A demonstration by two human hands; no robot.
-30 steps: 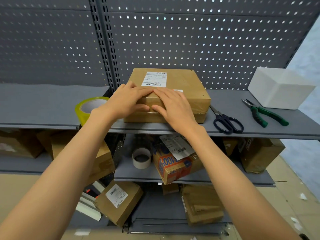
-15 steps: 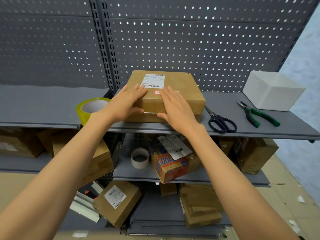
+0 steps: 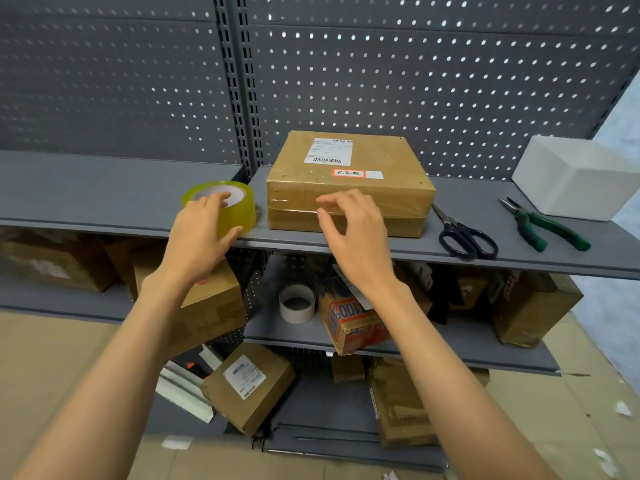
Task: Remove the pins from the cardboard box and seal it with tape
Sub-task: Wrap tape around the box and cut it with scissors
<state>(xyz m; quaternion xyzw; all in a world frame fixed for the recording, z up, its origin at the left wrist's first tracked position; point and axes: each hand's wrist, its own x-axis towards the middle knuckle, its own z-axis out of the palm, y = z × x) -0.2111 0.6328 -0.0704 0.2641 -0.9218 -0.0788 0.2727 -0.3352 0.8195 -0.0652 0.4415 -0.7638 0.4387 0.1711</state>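
Observation:
A flat brown cardboard box [image 3: 349, 181] lies on the grey shelf [image 3: 104, 195], with a white label on top and clear tape along its front seam. To its left stands a yellowish roll of tape [image 3: 239, 209]. My left hand [image 3: 201, 233] lies over the roll, fingers across its top rim and thumb against its outer side. In front of the box's near face my right hand [image 3: 353, 233] hovers with loosely curled fingers and holds nothing. No pins are discernible on the box.
Black scissors [image 3: 464, 237] and green-handled pliers [image 3: 540, 226] lie right of the box, with a white foam box [image 3: 575, 178] behind them. The lower shelves hold several cardboard boxes and a white tape core [image 3: 297, 303]. A perforated panel backs the shelf.
Both hands have come off the top of the box. My left hand went left onto the tape roll and my right hand drew back in front of the box.

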